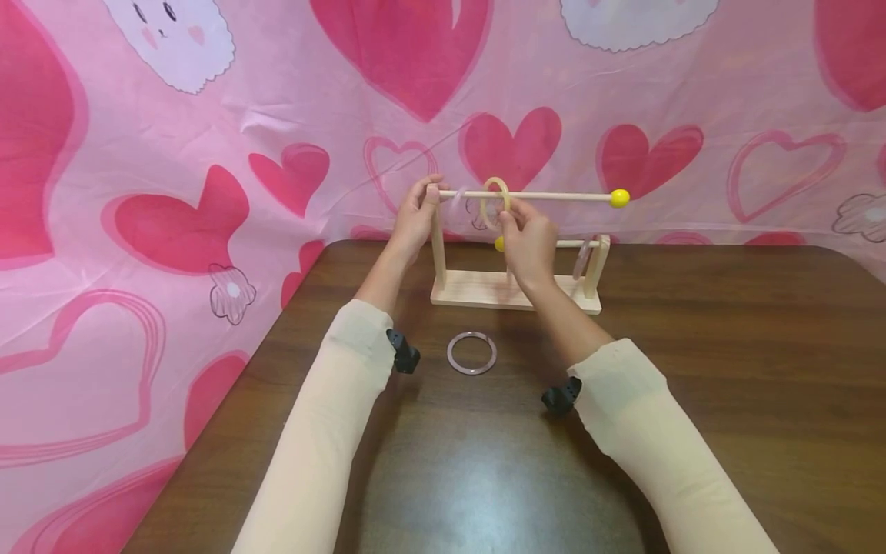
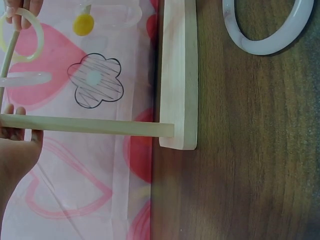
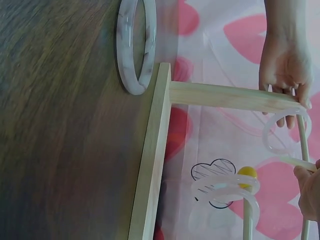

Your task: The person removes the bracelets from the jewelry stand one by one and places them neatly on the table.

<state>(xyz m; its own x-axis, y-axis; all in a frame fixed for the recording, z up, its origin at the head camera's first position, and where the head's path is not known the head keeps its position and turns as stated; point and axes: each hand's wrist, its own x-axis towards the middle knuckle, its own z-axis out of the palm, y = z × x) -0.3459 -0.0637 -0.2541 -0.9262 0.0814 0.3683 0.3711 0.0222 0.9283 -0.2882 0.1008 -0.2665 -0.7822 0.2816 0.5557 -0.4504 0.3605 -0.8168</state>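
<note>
We are pinching the yellow ring [image 1: 495, 201] with our right hand [image 1: 529, 248], fingertips closed on its lower edge, and the ring is hanging threaded on the upper rod [image 1: 554, 196], right above that hand. Just to the left of the hand, a clear ring [image 1: 457, 201] is also sitting on the rod, though it is faint from the head view. Our left hand [image 1: 414, 219] is curling its fingers round the top of the left post [image 1: 438, 250], where the rod meets it. Past the right hand, the rod is ending in a yellow ball [image 1: 620, 198]. Below the hand, the wooden stand [image 1: 477, 294] is resting on the brown table [image 1: 727, 369], with another pale ring [image 1: 583, 258] on its lower rod by the right post. Nearer to us than both hands, a marbled bangle [image 1: 471, 353] is lying flat on the table, between our wrists.
</note>
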